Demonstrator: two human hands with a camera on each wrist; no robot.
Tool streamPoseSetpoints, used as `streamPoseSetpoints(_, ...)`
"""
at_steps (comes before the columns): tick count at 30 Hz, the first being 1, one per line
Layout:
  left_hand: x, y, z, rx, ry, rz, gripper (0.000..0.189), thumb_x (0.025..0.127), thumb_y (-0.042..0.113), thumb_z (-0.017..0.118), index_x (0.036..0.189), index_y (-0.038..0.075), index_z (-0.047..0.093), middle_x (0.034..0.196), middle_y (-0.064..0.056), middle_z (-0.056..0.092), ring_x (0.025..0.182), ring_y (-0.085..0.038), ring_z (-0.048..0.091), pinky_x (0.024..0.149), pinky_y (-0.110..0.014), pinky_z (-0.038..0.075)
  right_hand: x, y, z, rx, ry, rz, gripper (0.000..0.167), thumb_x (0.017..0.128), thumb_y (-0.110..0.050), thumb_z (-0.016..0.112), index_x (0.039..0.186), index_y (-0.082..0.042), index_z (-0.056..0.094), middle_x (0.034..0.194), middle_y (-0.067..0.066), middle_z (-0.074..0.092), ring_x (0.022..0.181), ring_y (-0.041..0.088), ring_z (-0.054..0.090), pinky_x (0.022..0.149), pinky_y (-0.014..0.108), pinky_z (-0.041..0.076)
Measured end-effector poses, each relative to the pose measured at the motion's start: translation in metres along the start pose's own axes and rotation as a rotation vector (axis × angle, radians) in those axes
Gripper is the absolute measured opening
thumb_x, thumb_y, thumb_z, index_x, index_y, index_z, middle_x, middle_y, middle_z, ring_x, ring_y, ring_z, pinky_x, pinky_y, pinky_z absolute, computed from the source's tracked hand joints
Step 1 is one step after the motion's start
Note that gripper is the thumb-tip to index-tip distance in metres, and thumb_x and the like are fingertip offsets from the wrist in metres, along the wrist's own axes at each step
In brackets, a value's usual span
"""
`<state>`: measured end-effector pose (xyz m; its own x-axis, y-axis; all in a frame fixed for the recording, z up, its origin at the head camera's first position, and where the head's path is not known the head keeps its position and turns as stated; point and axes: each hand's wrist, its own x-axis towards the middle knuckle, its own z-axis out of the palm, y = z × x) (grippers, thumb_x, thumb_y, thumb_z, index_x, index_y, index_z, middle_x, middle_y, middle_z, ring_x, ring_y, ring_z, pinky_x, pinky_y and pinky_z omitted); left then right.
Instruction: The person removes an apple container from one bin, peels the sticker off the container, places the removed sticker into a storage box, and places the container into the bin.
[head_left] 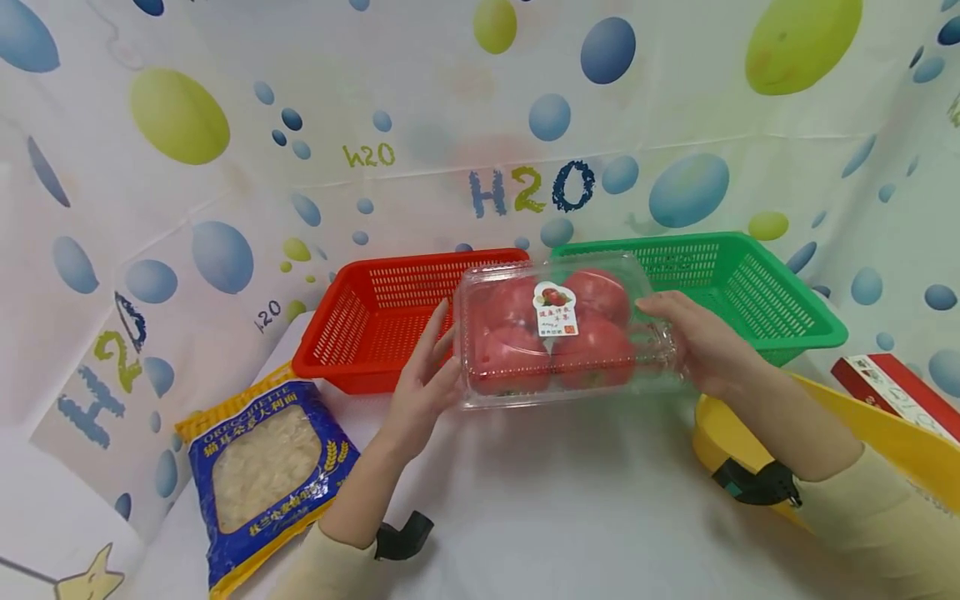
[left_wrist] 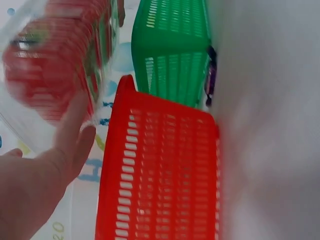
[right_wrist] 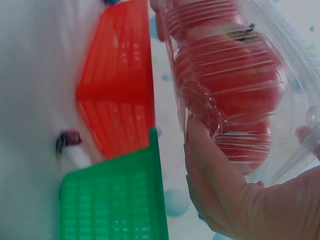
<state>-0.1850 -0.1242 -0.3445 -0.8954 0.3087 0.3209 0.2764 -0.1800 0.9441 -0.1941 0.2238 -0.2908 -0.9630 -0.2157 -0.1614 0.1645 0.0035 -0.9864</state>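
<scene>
A clear plastic fruit box (head_left: 495,392) is held up in front of me, tilted so its top faces me. Several red, apple-like fruits (head_left: 592,354) lie inside, under a white label (head_left: 556,310). At the box's right end, my right hand (head_left: 701,346) grips the rim, thumb on top; the right wrist view shows that hand (right_wrist: 240,195) with its fingers against the ribbed side. My left hand (head_left: 427,392) is at the left end, fingers fairly straight and seeming to touch the side. In the left wrist view, the left hand (left_wrist: 45,175) partly overlaps the blurred box.
Behind the box stand a red basket (head_left: 352,379) and a green basket (head_left: 810,329). A blue-and-yellow pasta bag (head_left: 262,467) lies at left on the white table (head_left: 540,508). At right are a yellow container (head_left: 720,433) and a red-and-white box (head_left: 892,392).
</scene>
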Motion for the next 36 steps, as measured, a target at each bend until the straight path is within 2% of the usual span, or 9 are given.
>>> streamPoseSetpoints(3, -0.009, 0.000, -0.010, -0.055, -0.037, -0.033, 0.081, 0.099, 0.034, 0.062, 0.164, 0.029, 0.014, 0.161, -0.007, 0.032, 0.139, -0.034, 0.042, 0.096, -0.051, 0.052, -0.005, 0.007, 0.009, -0.025, -0.024, -0.001, 0.040, 0.105, -0.037, 0.051, 0.133, -0.016, 0.031, 0.130, 0.010, 0.042, 0.100, 0.016, 0.064, 0.083, 0.031, 0.058)
streamPoseSetpoints(8, -0.021, 0.000, -0.024, -0.026, -0.099, -0.101, 0.080, 0.098, 0.035, 0.064, 0.163, 0.036, 0.018, 0.160, -0.008, 0.034, 0.139, -0.035, 0.044, 0.095, -0.050, 0.052, -0.016, 0.024, 0.015, -0.039, -0.109, -0.007, 0.068, 0.107, -0.038, 0.044, 0.156, -0.012, 0.006, 0.142, 0.019, 0.037, 0.106, 0.020, 0.063, 0.087, 0.038, 0.058)
streamPoseSetpoints(12, -0.031, -0.001, -0.033, -0.007, -0.159, -0.128, 0.084, 0.096, 0.039, 0.066, 0.163, 0.036, 0.017, 0.162, -0.010, 0.030, 0.142, -0.038, 0.039, 0.095, -0.050, 0.052, -0.025, 0.040, 0.009, -0.022, -0.214, -0.055, 0.068, 0.110, -0.038, 0.037, 0.161, -0.009, 0.003, 0.137, 0.007, 0.051, 0.108, 0.021, 0.065, 0.089, 0.040, 0.057)
streamPoseSetpoints(15, -0.038, -0.002, -0.036, -0.008, -0.224, -0.114, 0.087, 0.095, 0.041, 0.067, 0.163, 0.034, 0.014, 0.163, -0.015, 0.027, 0.142, -0.044, 0.035, 0.095, -0.051, 0.052, -0.030, 0.052, 0.004, 0.003, -0.301, -0.095, 0.064, 0.111, -0.033, 0.034, 0.161, -0.006, 0.005, 0.130, -0.004, 0.062, 0.109, 0.019, 0.067, 0.089, 0.038, 0.057)
streamPoseSetpoints(18, -0.045, -0.004, -0.037, -0.005, -0.286, -0.105, 0.089, 0.095, 0.040, 0.068, 0.164, 0.031, 0.012, 0.164, -0.018, 0.023, 0.141, -0.048, 0.035, 0.096, -0.050, 0.052, -0.033, 0.062, 0.001, 0.026, -0.361, -0.112, 0.061, 0.112, -0.029, 0.034, 0.161, -0.005, 0.006, 0.129, -0.006, 0.064, 0.108, 0.020, 0.069, 0.088, 0.038, 0.057)
streamPoseSetpoints(21, -0.050, -0.009, -0.039, 0.009, -0.311, -0.124, 0.091, 0.094, 0.036, 0.069, 0.164, 0.031, 0.011, 0.164, -0.019, 0.022, 0.138, -0.049, 0.038, 0.095, -0.049, 0.053, -0.035, 0.069, 0.002, 0.008, -0.354, -0.073, 0.064, 0.111, -0.030, 0.036, 0.161, -0.004, 0.005, 0.127, -0.006, 0.065, 0.105, 0.021, 0.070, 0.086, 0.037, 0.058)
streamPoseSetpoints(25, -0.055, -0.014, -0.040, 0.043, -0.298, -0.176, 0.091, 0.093, 0.034, 0.071, 0.163, 0.034, 0.014, 0.163, -0.019, 0.025, 0.136, -0.049, 0.040, 0.093, -0.049, 0.054, -0.037, 0.077, 0.006, -0.022, -0.299, -0.001, 0.071, 0.110, -0.033, 0.040, 0.159, 0.002, 0.002, 0.121, -0.005, 0.066, 0.097, 0.021, 0.072, 0.082, 0.036, 0.059)
streamPoseSetpoints(31, -0.057, -0.025, -0.041, 0.032, -0.290, -0.281, 0.088, 0.093, 0.030, 0.071, 0.162, 0.040, 0.017, 0.164, -0.014, 0.021, 0.140, -0.049, 0.033, 0.093, -0.051, 0.054, -0.034, 0.086, 0.010, -0.058, -0.252, 0.021, 0.072, 0.110, -0.033, 0.043, 0.155, 0.012, 0.009, 0.118, 0.005, 0.068, 0.095, 0.024, 0.072, 0.079, 0.039, 0.059)
streamPoseSetpoints(36, -0.058, -0.029, -0.042, 0.033, -0.270, -0.356, 0.084, 0.096, 0.023, 0.069, 0.161, 0.040, 0.020, 0.166, -0.011, 0.018, 0.143, -0.048, 0.028, 0.093, -0.051, 0.054, -0.031, 0.094, 0.014, -0.108, -0.193, 0.082, 0.074, 0.109, -0.035, 0.045, 0.153, 0.017, 0.015, 0.126, 0.017, 0.064, 0.098, 0.024, 0.071, 0.082, 0.039, 0.059)
